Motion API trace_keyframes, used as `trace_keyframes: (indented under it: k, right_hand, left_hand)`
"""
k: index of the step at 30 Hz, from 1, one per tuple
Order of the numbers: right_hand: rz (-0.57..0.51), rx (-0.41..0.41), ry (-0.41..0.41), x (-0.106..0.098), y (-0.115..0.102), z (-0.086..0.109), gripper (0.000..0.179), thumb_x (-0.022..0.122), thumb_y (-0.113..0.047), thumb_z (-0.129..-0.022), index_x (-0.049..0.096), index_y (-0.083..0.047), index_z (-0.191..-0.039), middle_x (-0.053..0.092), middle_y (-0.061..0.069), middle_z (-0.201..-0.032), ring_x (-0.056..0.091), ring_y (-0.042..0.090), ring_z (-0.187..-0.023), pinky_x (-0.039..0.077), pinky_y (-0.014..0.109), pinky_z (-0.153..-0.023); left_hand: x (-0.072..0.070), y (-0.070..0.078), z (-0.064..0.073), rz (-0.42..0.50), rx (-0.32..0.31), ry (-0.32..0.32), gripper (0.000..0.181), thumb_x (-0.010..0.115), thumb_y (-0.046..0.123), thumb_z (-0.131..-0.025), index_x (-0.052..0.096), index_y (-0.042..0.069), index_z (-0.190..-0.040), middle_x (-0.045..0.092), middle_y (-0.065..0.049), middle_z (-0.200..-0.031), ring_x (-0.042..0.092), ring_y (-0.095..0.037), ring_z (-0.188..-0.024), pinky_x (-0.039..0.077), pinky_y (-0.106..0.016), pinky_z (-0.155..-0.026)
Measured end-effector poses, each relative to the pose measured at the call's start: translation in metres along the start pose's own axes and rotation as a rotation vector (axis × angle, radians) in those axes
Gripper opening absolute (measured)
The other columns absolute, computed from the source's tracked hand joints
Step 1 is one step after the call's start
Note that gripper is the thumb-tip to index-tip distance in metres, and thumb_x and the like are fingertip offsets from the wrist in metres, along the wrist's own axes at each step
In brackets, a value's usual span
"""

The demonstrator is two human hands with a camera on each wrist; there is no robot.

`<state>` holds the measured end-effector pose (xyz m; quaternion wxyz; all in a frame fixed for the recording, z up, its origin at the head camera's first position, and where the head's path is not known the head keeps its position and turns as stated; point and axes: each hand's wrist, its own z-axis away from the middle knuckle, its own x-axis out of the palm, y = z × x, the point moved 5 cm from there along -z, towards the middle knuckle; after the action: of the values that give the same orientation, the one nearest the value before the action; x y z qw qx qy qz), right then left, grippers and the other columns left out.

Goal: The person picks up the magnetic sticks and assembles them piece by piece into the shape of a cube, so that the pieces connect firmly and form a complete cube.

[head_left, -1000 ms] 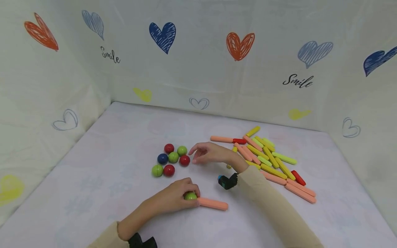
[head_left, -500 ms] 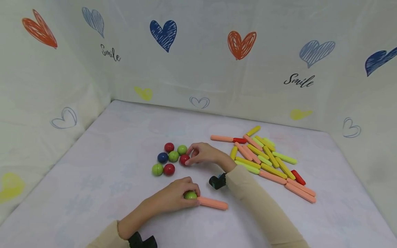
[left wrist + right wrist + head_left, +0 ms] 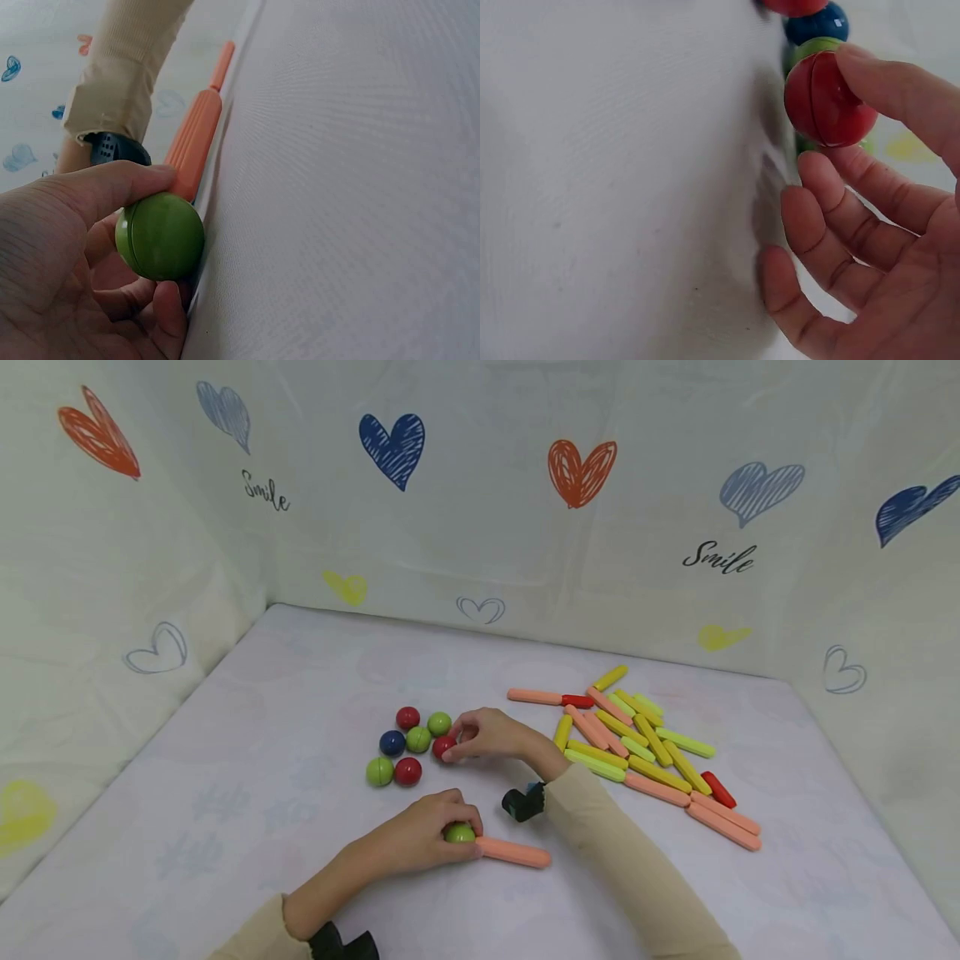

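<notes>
My left hand (image 3: 423, 832) grips a glossy green ball (image 3: 161, 236) with a seam around it, close over the table. A salmon-coloured ridged stick (image 3: 513, 852) lies end-on against that ball, and the thumb tip overlaps its near end in the left wrist view. Farther back, my right hand (image 3: 491, 735) pinches a red ball (image 3: 829, 101) between thumb and index finger, its other fingers loosely bent. This red ball sits at the right side of a cluster of balls; a green ball (image 3: 418, 740) and a blue ball (image 3: 392, 743) are beside it.
More green and red balls, such as a red ball (image 3: 408, 772), make up the cluster. To the right lies a loose pile of yellow, lime, salmon and red sticks, including a yellow stick (image 3: 660, 773). A heart-printed cloth wall (image 3: 480, 543) borders the white table (image 3: 285, 693).
My right hand has moved left and slightly down to the red ball and now pinches it. The left hand, with the green ball, has stayed in place beside the salmon stick.
</notes>
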<state>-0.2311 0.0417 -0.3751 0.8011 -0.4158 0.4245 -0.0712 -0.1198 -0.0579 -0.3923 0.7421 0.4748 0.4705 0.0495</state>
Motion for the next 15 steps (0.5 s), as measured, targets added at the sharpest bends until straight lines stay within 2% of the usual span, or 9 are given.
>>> trace_keyframes:
  k: [3, 6, 11, 15]
  right_hand:
    - [-0.037, -0.061, 0.03, -0.005, -0.001, 0.009, 0.031, 0.068, -0.029, -0.084, 0.063, -0.011, -0.108, 0.056, -0.001, -0.078, 0.049, 0.011, -0.072, 0.04, 0.021, -0.063]
    - [-0.066, -0.124, 0.073, -0.013, -0.005, 0.026, 0.03, 0.067, -0.028, -0.085, 0.063, -0.011, -0.109, 0.057, 0.0, -0.082, 0.051, 0.012, -0.078, 0.044, 0.022, -0.068]
    - [-0.116, -0.159, 0.142, -0.026, -0.011, 0.072, 0.031, 0.067, -0.025, -0.085, 0.06, -0.009, -0.11, 0.059, 0.002, -0.088, 0.054, 0.017, -0.084, 0.048, 0.026, -0.074]
    - [-0.149, -0.158, 0.172, -0.028, -0.007, 0.112, 0.034, 0.068, -0.025, -0.085, 0.057, -0.008, -0.112, 0.059, 0.003, -0.092, 0.055, 0.019, -0.087, 0.05, 0.027, -0.077]
  left_hand:
    - [0.0, -0.001, 0.0, 0.006, -0.015, -0.006, 0.008, 0.067, 0.031, -0.083, 0.065, 0.025, -0.089, 0.049, 0.008, -0.083, 0.046, -0.006, -0.077, 0.04, -0.018, -0.064]
    - [0.0, -0.002, 0.0, 0.008, -0.029, -0.01, 0.009, 0.067, 0.032, -0.083, 0.065, 0.025, -0.089, 0.049, 0.008, -0.083, 0.046, -0.007, -0.077, 0.041, -0.018, -0.064]
    - [0.0, -0.003, 0.0, 0.01, -0.04, -0.011, 0.012, 0.067, 0.034, -0.083, 0.066, 0.025, -0.09, 0.049, 0.008, -0.083, 0.047, -0.008, -0.078, 0.041, -0.018, -0.064]
    - [0.001, -0.003, -0.001, 0.014, -0.037, -0.012, 0.012, 0.066, 0.035, -0.084, 0.066, 0.026, -0.091, 0.049, 0.008, -0.083, 0.047, -0.008, -0.077, 0.041, -0.019, -0.063]
